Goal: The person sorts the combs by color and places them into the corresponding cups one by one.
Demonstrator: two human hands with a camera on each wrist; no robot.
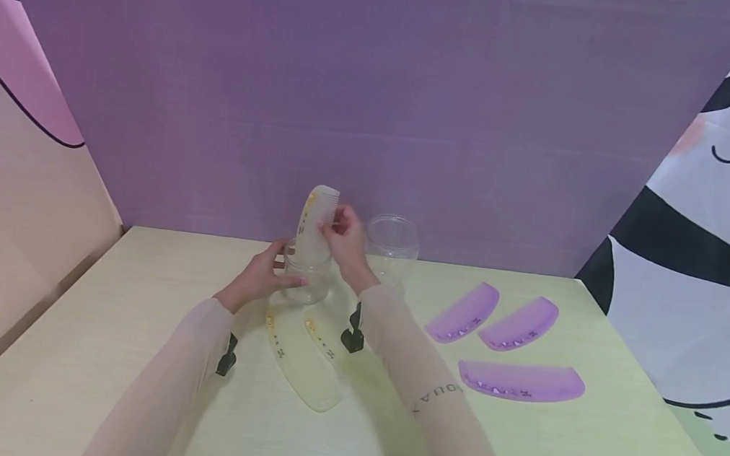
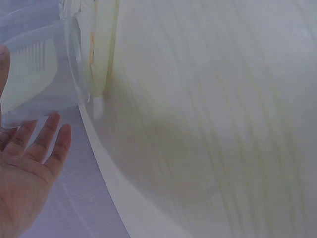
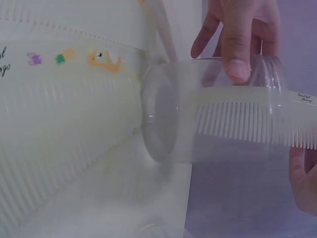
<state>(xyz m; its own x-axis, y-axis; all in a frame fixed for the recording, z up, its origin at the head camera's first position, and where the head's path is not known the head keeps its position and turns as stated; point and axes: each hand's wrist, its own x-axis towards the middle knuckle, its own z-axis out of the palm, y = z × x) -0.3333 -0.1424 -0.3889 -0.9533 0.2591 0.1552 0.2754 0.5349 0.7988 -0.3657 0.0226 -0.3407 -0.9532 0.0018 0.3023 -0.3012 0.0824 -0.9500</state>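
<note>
A clear plastic jar [image 1: 307, 289] stands upright toward the back of the table. My left hand [image 1: 258, 276] holds it from the left, with the thumb on the near side and fingers behind, as the right wrist view also shows. With thumb and fingers, my right hand [image 1: 347, 247] pinches a pale yellow comb [image 1: 312, 232] by its toothed side. The comb is upright, its lower part inside the jar [image 3: 163, 74] and its upper part above the rim. Two more pale yellow combs, a nearer one [image 1: 297, 367] and another [image 1: 318, 336], lie in front of the jar.
A second clear jar [image 1: 393, 241] stands to the right, partly behind my right forearm. On the right side of the table lie three purple combs: one at left [image 1: 465, 313], one at right [image 1: 521, 325] and one in front [image 1: 521, 381]. A purple backdrop [image 1: 375, 113] rises behind the table.
</note>
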